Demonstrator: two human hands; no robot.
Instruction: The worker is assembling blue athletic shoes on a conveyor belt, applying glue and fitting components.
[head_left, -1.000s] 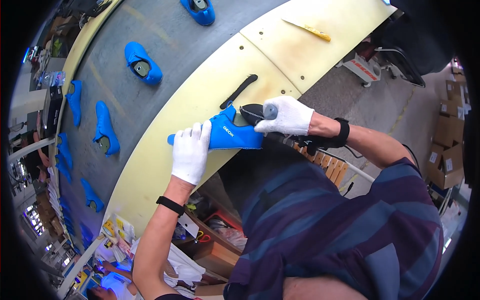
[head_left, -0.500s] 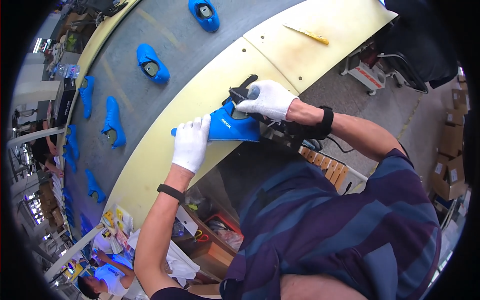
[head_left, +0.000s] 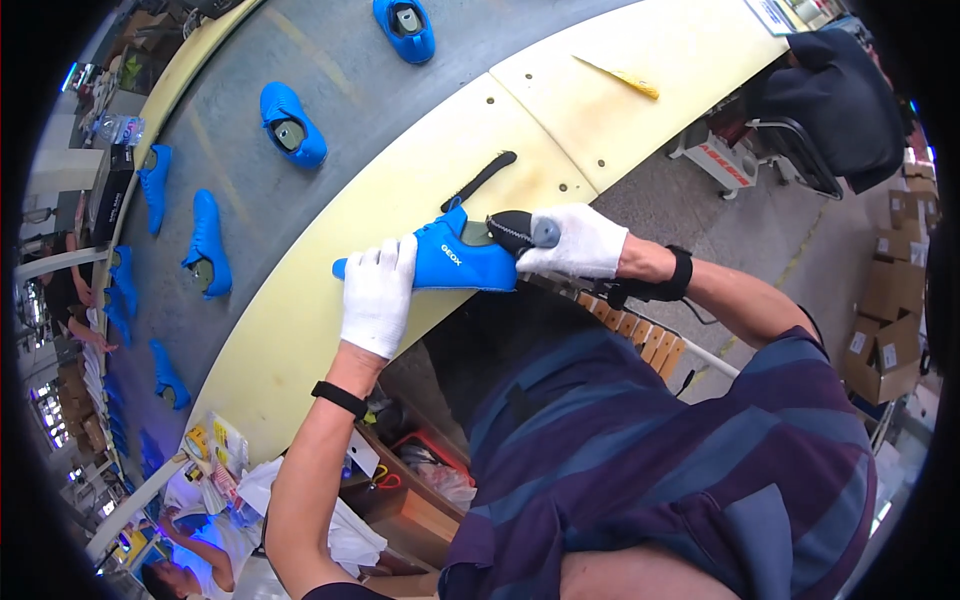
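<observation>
In a white glove, my left hand (head_left: 378, 295) is closed over the toe end of a blue shoe (head_left: 462, 265) at the table's near edge. The shoe lies on its side, toe to the left, with a green form visible in its opening. My right hand (head_left: 578, 240), also gloved, grips a black piece (head_left: 510, 231) with a pale zigzag line and a rounded grey end. That piece is at the heel side of the shoe's opening; whether it touches the shoe I cannot tell. A curved black strip (head_left: 480, 181) lies on the table just beyond the shoe.
Several blue shoes, one of them (head_left: 293, 125) close by, stand on the grey conveyor (head_left: 330, 190) beyond the cream table (head_left: 300, 330). A yellow-handled blade (head_left: 630, 80) lies at the far right. Below the table sits a drawer with red-handled scissors (head_left: 385, 480). Another person (head_left: 200, 545) is at lower left.
My right hand has moved right and down with the black piece, from above the shoe's opening to its heel side. More of the black strip shows. The conveyor shoes have shifted slightly left.
</observation>
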